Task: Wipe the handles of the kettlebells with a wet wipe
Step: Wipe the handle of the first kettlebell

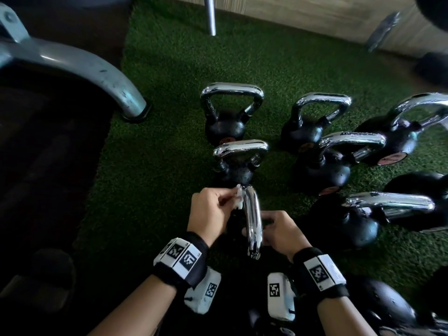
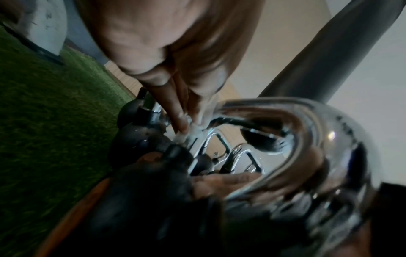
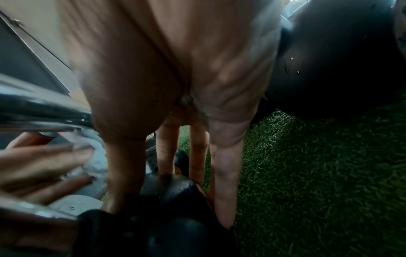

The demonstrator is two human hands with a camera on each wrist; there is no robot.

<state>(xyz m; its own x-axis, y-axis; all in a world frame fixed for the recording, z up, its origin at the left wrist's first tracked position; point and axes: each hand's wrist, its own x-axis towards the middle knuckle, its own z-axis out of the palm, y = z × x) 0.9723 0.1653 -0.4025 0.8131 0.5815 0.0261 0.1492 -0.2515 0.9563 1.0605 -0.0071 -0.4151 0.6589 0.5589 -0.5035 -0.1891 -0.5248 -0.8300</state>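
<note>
The nearest kettlebell stands on green turf, its chrome handle seen almost end-on between my hands. My left hand pinches a crumpled white wet wipe against the handle's far bend. In the left wrist view the fingers press the wipe onto the chrome handle. My right hand grips the kettlebell from the right. In the right wrist view its thumb and fingers reach down either side of the black body; the wipe shows at left.
Several more black kettlebells with chrome handles stand ahead and to the right, close together. A grey machine leg rests on the turf at left. A chrome bar and a wooden wall lie beyond.
</note>
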